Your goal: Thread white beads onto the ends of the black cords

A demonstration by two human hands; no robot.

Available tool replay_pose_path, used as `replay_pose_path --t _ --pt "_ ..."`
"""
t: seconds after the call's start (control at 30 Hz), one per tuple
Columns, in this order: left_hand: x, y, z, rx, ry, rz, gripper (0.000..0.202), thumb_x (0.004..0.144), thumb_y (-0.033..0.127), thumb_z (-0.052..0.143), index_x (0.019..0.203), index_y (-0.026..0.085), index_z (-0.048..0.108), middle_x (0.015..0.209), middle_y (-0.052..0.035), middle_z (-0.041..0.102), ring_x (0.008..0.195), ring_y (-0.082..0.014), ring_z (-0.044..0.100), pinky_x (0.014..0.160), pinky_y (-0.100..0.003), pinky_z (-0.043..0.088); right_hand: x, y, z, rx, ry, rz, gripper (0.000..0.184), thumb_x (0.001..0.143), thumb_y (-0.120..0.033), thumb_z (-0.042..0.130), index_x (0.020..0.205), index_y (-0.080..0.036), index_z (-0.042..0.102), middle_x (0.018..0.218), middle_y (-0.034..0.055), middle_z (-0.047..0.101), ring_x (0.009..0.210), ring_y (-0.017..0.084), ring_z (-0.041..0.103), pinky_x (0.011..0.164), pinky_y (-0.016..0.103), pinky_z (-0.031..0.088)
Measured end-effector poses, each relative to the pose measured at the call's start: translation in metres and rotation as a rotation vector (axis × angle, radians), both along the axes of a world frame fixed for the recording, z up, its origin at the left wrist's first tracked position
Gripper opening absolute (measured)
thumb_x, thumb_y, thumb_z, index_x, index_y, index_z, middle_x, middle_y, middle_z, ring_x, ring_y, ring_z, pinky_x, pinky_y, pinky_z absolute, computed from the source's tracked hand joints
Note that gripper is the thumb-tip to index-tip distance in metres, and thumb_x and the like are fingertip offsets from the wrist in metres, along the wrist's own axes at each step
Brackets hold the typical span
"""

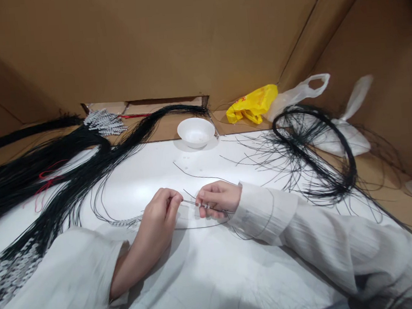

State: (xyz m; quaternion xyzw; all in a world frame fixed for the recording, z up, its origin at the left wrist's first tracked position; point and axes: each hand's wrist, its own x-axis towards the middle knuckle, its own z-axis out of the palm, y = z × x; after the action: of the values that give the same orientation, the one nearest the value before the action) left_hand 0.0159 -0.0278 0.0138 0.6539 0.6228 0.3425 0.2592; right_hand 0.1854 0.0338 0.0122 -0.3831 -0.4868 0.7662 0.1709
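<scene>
My left hand (161, 216) pinches thin black cord (189, 200) between thumb and index finger, near the middle of the white tabletop (237, 267). Just to its right, my right hand (219, 195) is closed on the same cord, its fingers curled. Several small white beads (205, 206) sit on the cord at the right fingertips. One cord end sticks up between the hands, and a longer strand runs back above the right hand. Behind the left wrist lies a short beaded bunch (127, 222), partly hidden. A white bowl (196, 141) stands beyond the hands, with a few loose beads (186, 167) before it.
Long bundles of black cord (60, 186) fill the left side, some with white beads (12, 272) and a red tie (46, 183). A looped cord coil (350, 156) lies right. Yellow (255, 103) and white plastic bags (301, 93) rest against the cardboard wall (146, 44).
</scene>
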Motion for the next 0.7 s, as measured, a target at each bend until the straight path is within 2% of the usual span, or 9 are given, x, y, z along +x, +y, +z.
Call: replay_pose_path --t 0.17,0.4,0.53,0.6,0.7 --pt "0.0 0.0 -0.001 -0.001 0.016 0.003 0.021 0.088 0.033 0.037 0.075 0.019 0.048 0.075 -0.0003 0.052 0.067 -0.0149 0.047 0.062 -0.028 0.036 0.001 0.001 -0.004 0.02 0.028 0.033 0.027 0.074 -0.033 0.064 0.067 -0.011 0.051 0.058 0.003 0.062 0.033 0.001 0.032 0.03 0.015 0.018" --pt "0.001 0.0 0.001 -0.015 0.047 -0.006 0.022 0.088 0.032 0.036 0.072 0.02 0.044 0.071 0.0 0.049 0.064 -0.0153 0.046 0.058 -0.028 0.033 -0.003 0.001 0.003 -0.029 -0.073 0.006 0.036 0.085 -0.039 0.048 0.061 -0.012 0.046 0.053 -0.0002 0.054 0.031 0.0 0.03 0.03 0.015 0.013" --pt "0.003 -0.003 0.0 -0.019 0.043 -0.033 0.022 0.088 0.032 0.036 0.072 0.02 0.044 0.071 -0.0003 0.049 0.064 -0.0152 0.046 0.058 -0.028 0.034 -0.002 -0.004 0.002 0.106 -0.025 0.024 0.027 0.074 -0.038 0.062 0.073 -0.013 0.053 0.063 0.0008 0.06 0.036 0.002 0.038 0.03 0.015 0.023" --pt "0.004 -0.005 -0.001 -0.03 0.032 -0.061 0.022 0.088 0.033 0.036 0.073 0.02 0.045 0.071 -0.0001 0.048 0.063 -0.015 0.046 0.058 -0.028 0.034 -0.003 -0.007 0.002 0.186 -0.034 0.009 0.025 0.068 -0.033 0.067 0.074 -0.013 0.055 0.061 0.0001 0.06 0.04 0.004 0.042 0.032 0.016 0.029" --pt "0.005 -0.007 -0.002 -0.033 0.02 -0.099 0.022 0.089 0.032 0.035 0.074 0.02 0.045 0.072 -0.0004 0.049 0.063 -0.0148 0.046 0.059 -0.028 0.035 -0.005 -0.012 0.003 0.24 -0.091 -0.03 0.018 0.065 -0.026 0.067 0.07 -0.013 0.056 0.054 -0.002 0.056 0.039 0.004 0.042 0.033 0.016 0.032"
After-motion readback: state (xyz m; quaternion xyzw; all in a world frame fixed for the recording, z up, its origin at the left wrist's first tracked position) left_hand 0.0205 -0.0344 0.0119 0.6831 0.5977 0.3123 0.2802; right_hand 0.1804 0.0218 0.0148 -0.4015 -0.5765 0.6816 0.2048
